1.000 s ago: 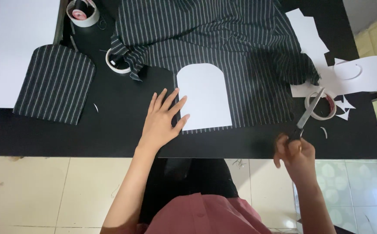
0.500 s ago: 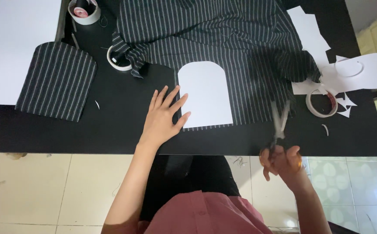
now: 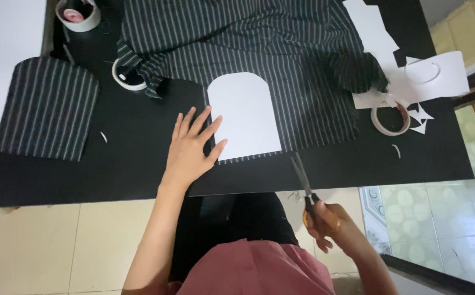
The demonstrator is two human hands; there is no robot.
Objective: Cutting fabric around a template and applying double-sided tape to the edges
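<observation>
Our right hand [image 3: 330,221] is clenched through the orange handles of a pair of scissors [image 3: 307,191], held at the near edge of the black table [image 3: 139,169]; the blades point away from us, their tips just short of the near right corner of the white paper template [image 3: 244,116]. Our left hand [image 3: 191,147] grips nothing: it lies flat, fingers spread, on the dark material at the template's near left edge, the fingertips touching or just overlapping the paper. The template, straight-sided with a rounded far end, rests on black pinstriped fabric [image 3: 237,38], which spreads from the near middle of the table to its far edge and bunches up to the right.

At the left lies a separate cut piece of the same striped cloth [image 3: 49,109], shaped like the template. A roll of tape [image 3: 125,76] sits just beyond our left hand, partly under a fold of fabric, and another roll [image 3: 78,13] stands at the far left. To the right are white paper offcuts [image 3: 429,79] and a third tape roll [image 3: 390,117] with small scraps beside it.
</observation>
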